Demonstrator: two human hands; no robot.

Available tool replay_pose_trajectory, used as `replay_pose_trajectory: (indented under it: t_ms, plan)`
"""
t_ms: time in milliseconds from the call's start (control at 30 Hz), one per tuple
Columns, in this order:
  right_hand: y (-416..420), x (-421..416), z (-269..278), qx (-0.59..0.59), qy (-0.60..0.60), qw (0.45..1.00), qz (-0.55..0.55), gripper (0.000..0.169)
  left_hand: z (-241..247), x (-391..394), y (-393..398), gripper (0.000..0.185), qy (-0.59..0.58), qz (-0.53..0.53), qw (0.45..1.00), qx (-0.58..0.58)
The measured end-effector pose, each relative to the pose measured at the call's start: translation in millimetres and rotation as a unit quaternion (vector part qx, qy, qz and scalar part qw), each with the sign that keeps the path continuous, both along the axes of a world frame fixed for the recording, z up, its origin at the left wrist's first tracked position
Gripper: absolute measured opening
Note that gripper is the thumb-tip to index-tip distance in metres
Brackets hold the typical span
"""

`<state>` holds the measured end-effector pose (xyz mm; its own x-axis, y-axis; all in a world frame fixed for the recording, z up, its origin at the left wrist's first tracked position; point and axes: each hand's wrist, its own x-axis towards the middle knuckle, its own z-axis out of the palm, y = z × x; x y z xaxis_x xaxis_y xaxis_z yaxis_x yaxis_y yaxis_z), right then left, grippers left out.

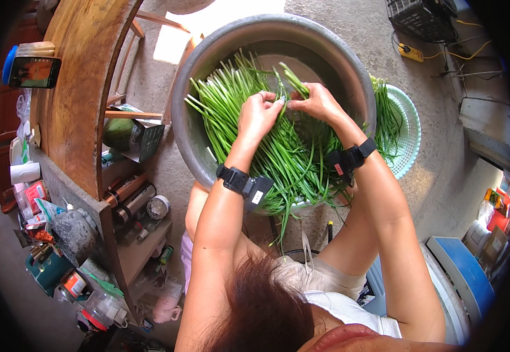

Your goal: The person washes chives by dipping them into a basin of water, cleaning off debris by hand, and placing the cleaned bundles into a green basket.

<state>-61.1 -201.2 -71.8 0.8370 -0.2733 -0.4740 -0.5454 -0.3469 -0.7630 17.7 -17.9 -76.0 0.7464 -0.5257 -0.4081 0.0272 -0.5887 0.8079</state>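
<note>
A wide metal basin (180, 110) stands before me, and a large heap of long green garlic chives (237, 119) lies across its left and near side. Over the basin's middle, my left hand (258, 115) pinches a few thin green strands between thumb and fingertips. Close to its right, my right hand (319, 102) is closed around a small bunch of chive stalks (293, 77), their pale ends pointing up and left. The fingertips of both hands nearly meet at the strands. Leaf tips hang over the basin's near rim. Both wrists wear black straps with small devices.
Right of the basin, a pale green plastic basket (409, 127) holds more chives (387, 119). A wooden table (79, 88) with a phone (35, 72) stands at left, above a cluttered shelf (142, 251). A yellow power strip (411, 52) lies on the floor at upper right.
</note>
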Motion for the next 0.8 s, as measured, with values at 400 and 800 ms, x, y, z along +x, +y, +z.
replay_pose_trajectory:
  t_ms: [400, 800]
  plan:
    - [0, 5, 18, 0.179, 0.001, 0.984, 0.008, 0.026, 14, 3, -2, 0.042, 0.095, 0.033, 0.992, -0.083]
    - [-9, 10, 47, 0.216, -0.039, 0.971, -0.097, 0.055, 24, 1, -2, 0.037, 0.137, 0.006, 0.985, -0.108]
